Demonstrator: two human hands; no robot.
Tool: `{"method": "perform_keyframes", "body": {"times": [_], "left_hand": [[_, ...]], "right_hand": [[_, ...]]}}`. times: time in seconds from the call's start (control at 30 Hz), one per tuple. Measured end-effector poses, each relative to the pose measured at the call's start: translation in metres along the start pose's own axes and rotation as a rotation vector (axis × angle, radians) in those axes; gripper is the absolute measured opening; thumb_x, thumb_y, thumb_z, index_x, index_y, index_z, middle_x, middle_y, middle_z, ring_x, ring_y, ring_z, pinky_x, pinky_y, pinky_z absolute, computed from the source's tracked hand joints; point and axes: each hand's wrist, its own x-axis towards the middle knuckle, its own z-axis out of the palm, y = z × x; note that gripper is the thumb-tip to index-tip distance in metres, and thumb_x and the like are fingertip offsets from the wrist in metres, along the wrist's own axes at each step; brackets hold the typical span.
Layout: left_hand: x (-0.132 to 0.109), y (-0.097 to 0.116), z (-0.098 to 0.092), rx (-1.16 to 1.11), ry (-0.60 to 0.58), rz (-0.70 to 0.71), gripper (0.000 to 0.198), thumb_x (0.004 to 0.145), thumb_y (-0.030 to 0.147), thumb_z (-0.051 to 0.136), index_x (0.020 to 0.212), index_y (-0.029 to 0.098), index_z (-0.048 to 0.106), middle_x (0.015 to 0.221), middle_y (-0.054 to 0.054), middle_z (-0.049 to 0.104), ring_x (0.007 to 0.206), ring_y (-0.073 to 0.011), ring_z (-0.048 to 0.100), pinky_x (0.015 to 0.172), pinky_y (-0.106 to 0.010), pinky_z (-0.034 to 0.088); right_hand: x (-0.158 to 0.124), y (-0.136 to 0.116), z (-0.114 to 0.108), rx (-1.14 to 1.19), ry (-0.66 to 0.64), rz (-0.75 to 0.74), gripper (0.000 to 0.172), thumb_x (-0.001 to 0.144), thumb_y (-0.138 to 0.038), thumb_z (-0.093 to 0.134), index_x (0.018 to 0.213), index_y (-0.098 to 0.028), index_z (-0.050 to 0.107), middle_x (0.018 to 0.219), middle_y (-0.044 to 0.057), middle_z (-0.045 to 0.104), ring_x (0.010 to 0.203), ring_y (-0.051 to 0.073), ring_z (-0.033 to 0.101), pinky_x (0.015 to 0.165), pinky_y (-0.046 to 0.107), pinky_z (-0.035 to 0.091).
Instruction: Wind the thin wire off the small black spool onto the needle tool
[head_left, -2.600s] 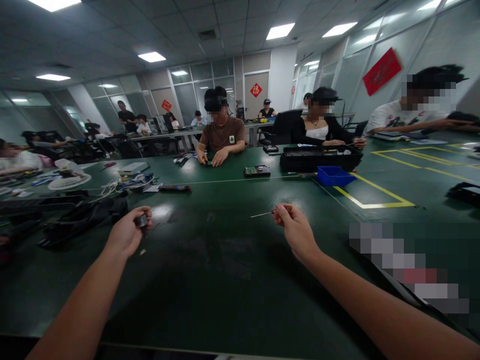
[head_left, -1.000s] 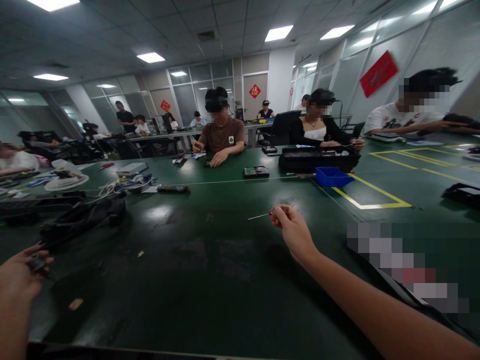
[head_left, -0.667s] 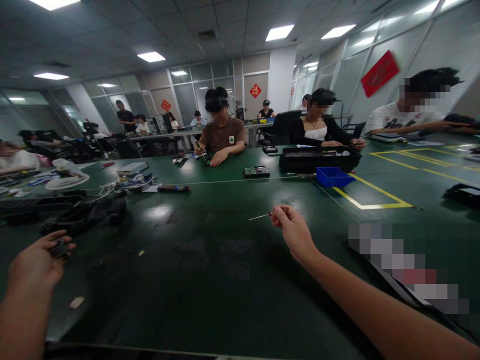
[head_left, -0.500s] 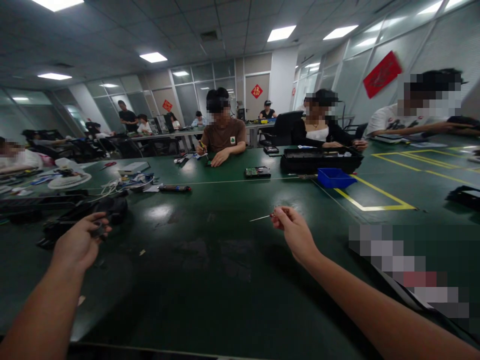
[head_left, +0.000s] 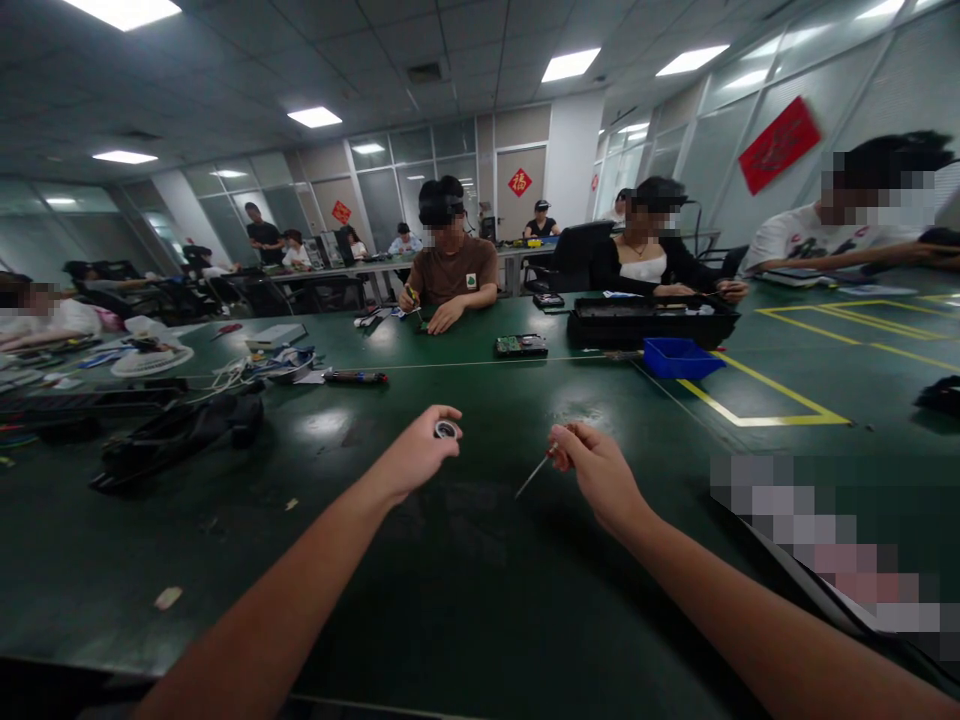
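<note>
My left hand (head_left: 414,458) is raised over the middle of the green table (head_left: 420,620), its fingers curled around a small round object (head_left: 446,430) with a silver rim and a dark centre; its exact kind is unclear. To the right, my right hand (head_left: 602,472) grips a thin screwdriver (head_left: 534,474) by its reddish handle, most of which the fingers cover. The metal shaft points down and left toward the tabletop. A gap separates the two hands, and the screwdriver does not touch the round object.
A black bag-like item (head_left: 180,435) lies at left, near cables and parts. Farther back are a pen-like tool (head_left: 352,377), a circuit board (head_left: 521,346), a blue bin (head_left: 681,358) and a black tray (head_left: 652,325). Co-workers sit across the table, one person (head_left: 454,270) directly opposite.
My left hand has swung from beside the black bag-like item to the middle, carrying the round object. The screwdriver, almost level before, now tips downward in my right hand.
</note>
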Motion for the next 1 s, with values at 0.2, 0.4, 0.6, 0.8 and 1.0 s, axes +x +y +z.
{"method": "perform_keyframes", "body": {"times": [0.2, 0.4, 0.6, 0.8, 1.0], "left_hand": [[-0.008, -0.017, 0.053, 0.294, -0.086, 0.133, 0.032, 0.080, 0.009, 0.059, 0.110, 0.020, 0.059, 0.110, -0.008, 0.066, 0.102, -0.0226, 0.061, 0.089, -0.035, 0.046], [-0.002, -0.038, 0.051, 0.275, -0.085, 0.380, 0.031, 0.081, 0.009, 0.063, 0.109, 0.022, 0.067, 0.113, -0.005, 0.066, 0.107, -0.0211, 0.061, 0.097, -0.036, 0.045], [0.001, -0.044, 0.049, 0.264, -0.061, 0.385, 0.034, 0.081, 0.014, 0.067, 0.115, 0.022, 0.066, 0.115, -0.005, 0.068, 0.108, -0.0220, 0.061, 0.099, -0.037, 0.045], [0.001, -0.042, 0.049, 0.239, -0.039, 0.357, 0.037, 0.084, 0.019, 0.067, 0.121, 0.024, 0.064, 0.123, -0.005, 0.067, 0.115, -0.0234, 0.060, 0.105, -0.040, 0.042], [0.001, -0.041, 0.048, 0.256, -0.043, 0.345, 0.038, 0.084, 0.020, 0.067, 0.122, 0.024, 0.064, 0.125, -0.006, 0.066, 0.118, -0.0242, 0.059, 0.106, -0.042, 0.040]], "right_hand": [[0.002, 0.007, 0.000, 0.074, 0.033, -0.040, 0.025, 0.089, -0.042, 0.058, 0.076, -0.020, 0.063, 0.064, -0.001, 0.058, 0.061, 0.015, 0.053, 0.062, 0.031, 0.041], [-0.002, -0.001, 0.002, 0.118, 0.016, -0.119, 0.027, 0.088, -0.044, 0.061, 0.090, -0.019, 0.068, 0.082, 0.005, 0.069, 0.076, 0.019, 0.063, 0.075, 0.036, 0.050], [-0.005, -0.003, 0.003, 0.012, 0.007, -0.126, 0.030, 0.088, -0.046, 0.060, 0.095, -0.019, 0.068, 0.088, 0.007, 0.072, 0.080, 0.021, 0.066, 0.078, 0.038, 0.052], [-0.004, -0.003, 0.001, -0.061, 0.029, -0.130, 0.028, 0.090, -0.046, 0.058, 0.095, -0.020, 0.068, 0.088, 0.007, 0.072, 0.081, 0.022, 0.067, 0.079, 0.039, 0.052], [-0.005, -0.004, 0.001, -0.071, 0.032, -0.139, 0.028, 0.090, -0.045, 0.057, 0.096, -0.020, 0.067, 0.088, 0.007, 0.073, 0.081, 0.021, 0.067, 0.079, 0.039, 0.052]]}}
